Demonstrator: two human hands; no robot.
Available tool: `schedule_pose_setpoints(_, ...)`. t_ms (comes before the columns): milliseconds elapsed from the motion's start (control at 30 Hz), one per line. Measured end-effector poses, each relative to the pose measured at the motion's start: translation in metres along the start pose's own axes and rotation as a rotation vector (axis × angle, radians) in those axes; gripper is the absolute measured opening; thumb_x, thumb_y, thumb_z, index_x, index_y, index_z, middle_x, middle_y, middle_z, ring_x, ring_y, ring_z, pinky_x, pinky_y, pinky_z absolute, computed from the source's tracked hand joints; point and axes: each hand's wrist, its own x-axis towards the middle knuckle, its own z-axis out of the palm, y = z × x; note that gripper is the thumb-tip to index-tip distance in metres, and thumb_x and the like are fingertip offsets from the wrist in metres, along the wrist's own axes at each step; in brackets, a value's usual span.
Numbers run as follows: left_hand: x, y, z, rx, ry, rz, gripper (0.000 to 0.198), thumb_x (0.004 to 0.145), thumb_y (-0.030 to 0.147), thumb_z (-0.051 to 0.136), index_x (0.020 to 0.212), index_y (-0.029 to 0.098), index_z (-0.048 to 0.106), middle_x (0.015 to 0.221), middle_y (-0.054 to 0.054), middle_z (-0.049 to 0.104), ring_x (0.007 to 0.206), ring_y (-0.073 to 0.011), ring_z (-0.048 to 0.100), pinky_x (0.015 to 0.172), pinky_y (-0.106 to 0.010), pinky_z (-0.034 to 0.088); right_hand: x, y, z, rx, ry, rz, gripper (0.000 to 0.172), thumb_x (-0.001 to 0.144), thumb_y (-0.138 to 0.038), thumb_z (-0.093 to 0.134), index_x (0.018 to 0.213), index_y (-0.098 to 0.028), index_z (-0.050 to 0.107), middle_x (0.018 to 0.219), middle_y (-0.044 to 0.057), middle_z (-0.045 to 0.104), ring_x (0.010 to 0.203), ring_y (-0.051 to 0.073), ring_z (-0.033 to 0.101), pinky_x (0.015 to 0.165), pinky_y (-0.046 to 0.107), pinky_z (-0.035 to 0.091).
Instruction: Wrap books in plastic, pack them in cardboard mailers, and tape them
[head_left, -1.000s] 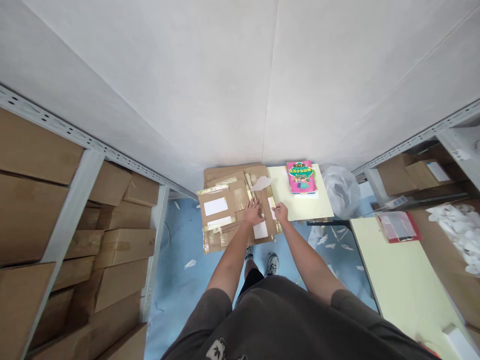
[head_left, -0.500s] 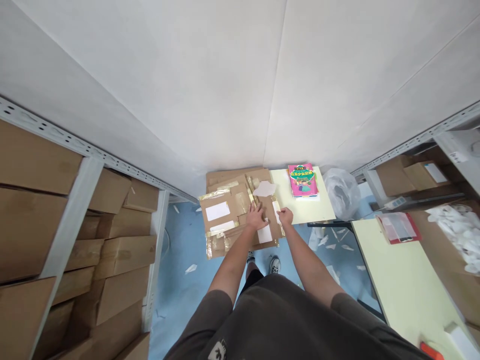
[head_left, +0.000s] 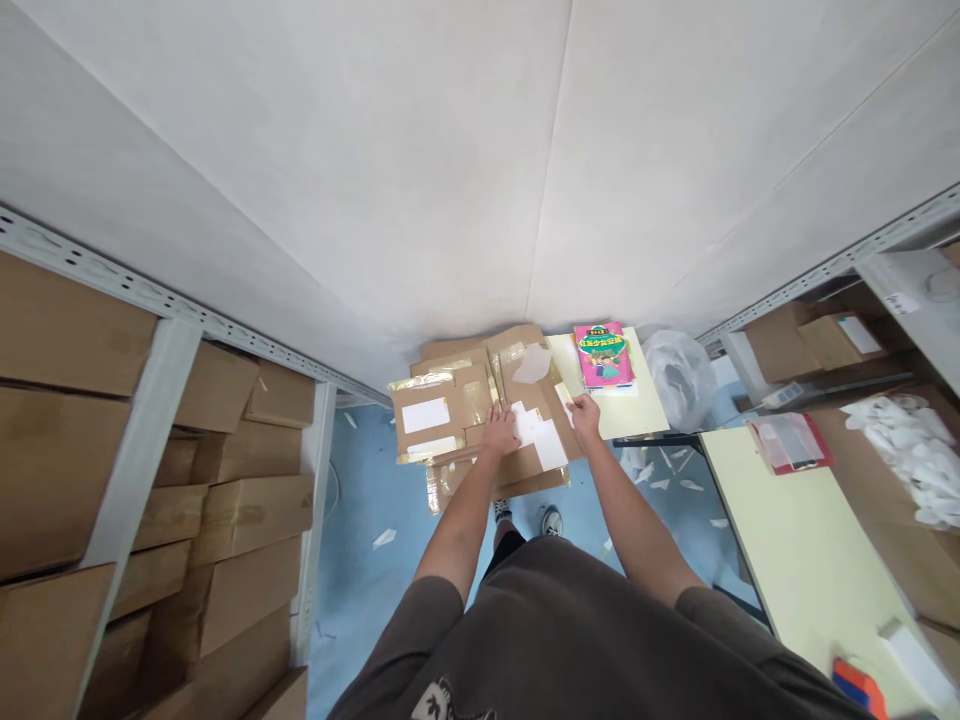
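Note:
Flattened cardboard (head_left: 472, 375) with shiny brown tape and white labels lies in an uneven stack on the pale table. My left hand (head_left: 499, 430) rests on it palm down, fingers spread, beside several white paper labels (head_left: 550, 445). At the right edge of the stack, my right hand (head_left: 586, 416) is closed on the edge of a cardboard piece, by a pale strip (head_left: 564, 400). Its fingertips are partly hidden. A torn white paper patch (head_left: 532, 364) sits on the cardboard above both hands.
Pink books (head_left: 604, 355) are stacked on the table (head_left: 649, 400), next to a clear plastic bag (head_left: 681, 385). Shelves of cardboard boxes (head_left: 251, 510) stand at left. A second table (head_left: 780, 530) at right bears a red clipboard (head_left: 791, 443). Paper scraps (head_left: 384, 538) litter the blue floor.
My right hand has moved right and slightly up, and the cardboard's right edge has shifted with it. My left hand has slid slightly left. More of the white labels between the hands shows.

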Motion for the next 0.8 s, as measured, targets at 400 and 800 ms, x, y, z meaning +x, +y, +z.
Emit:
schedule_pose_setpoints(400, 0.009, 0.008, -0.003, -0.041, 0.042, 0.077, 0.061, 0.073, 0.030, 0.081, 0.130, 0.018, 0.062, 0.181, -0.019, 0.026, 0.171, -0.0366, 0.008, 0.139, -0.054, 0.008, -0.024, -0.044, -0.087, 0.313, 0.054, -0.029, 0.044, 0.060, -0.058, 0.088, 0.072, -0.025, 0.063, 0.072, -0.001, 0.069, 0.076, 0.021, 0.064, 0.077, 0.036, 0.054)
schedule_pose_setpoints(800, 0.017, -0.010, 0.011, -0.010, -0.104, 0.102, 0.073, 0.064, 0.015, 0.075, 0.136, 0.016, 0.064, 0.180, -0.020, 0.027, 0.171, -0.0382, 0.006, 0.138, -0.057, 0.007, -0.018, -0.079, -0.183, 0.400, 0.203, -0.065, 0.049, 0.054, -0.055, 0.099, 0.074, -0.024, 0.066, 0.075, 0.001, 0.073, 0.067, 0.019, 0.064, 0.065, 0.034, 0.053)
